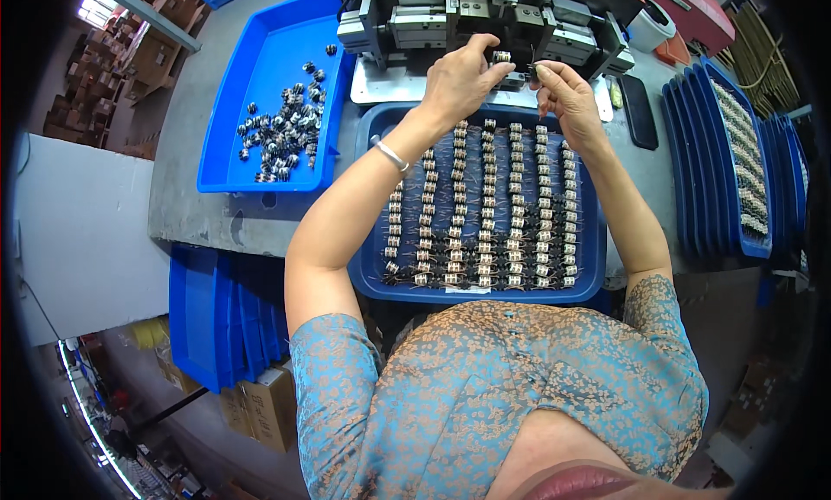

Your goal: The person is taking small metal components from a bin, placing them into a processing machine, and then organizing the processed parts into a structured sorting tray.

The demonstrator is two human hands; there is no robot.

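Observation:
My left hand (pixel 459 77) reaches forward and pinches a small wound coil part (pixel 501 57) just in front of a grey metal bench machine (pixel 485 19). My right hand (pixel 563 93) is beside it, fingertips closed on another small dark part (pixel 531 69) at the machine's front. Below both hands lies a blue tray (pixel 368 266) filled with several neat rows of the same small coil parts. A silver bangle (pixel 391 156) sits on my left wrist.
A second blue tray (pixel 260 67) at the left holds a loose heap of coil parts (pixel 286 136). Stacked blue trays (pixel 736 154) with parts stand at the right. A black flat object (pixel 639 110) lies beside the machine. More blue trays (pixel 216 318) sit under the bench.

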